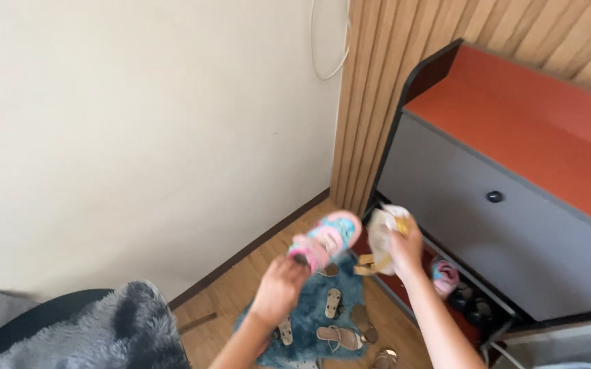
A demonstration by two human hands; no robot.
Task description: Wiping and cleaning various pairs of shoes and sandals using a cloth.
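Grey furry throw (97, 328) over a dark seat sits closest to the lens, bottom left. Past it, two bare arms reach out over a blue shaggy rug (340, 307) on the wood floor. Left hand (279, 287) has its fingers closed around the heel end of a small pink and light-blue child's shoe (326, 240), held up in the air, toe pointing up and right. Right hand (404, 247) is closed on a crumpled pale cloth (382, 232), white with a bit of yellow, bunched just beside the shoe's toe; cloth and shoe look near each other but apart, though motion blur makes contact hard to rule out. A tan strap or tag (366, 265) hangs below the right hand, unclear what it belongs to.

Several sandals (336, 335) lie scattered on the rug. To the right stands a shoe cabinet (514, 225) with orange top, grey tilt door and black knob (494, 197); a second pink shoe (444, 275) and dark footwear sit on its open bottom shelf.

Judgement: the work in hand looks like wiping the shoe. To do it well, keep the left grip firm at the heel so the shoe does not twist, bring the cloth flat onto the upper, and turn the shoe to reach sole and sides.
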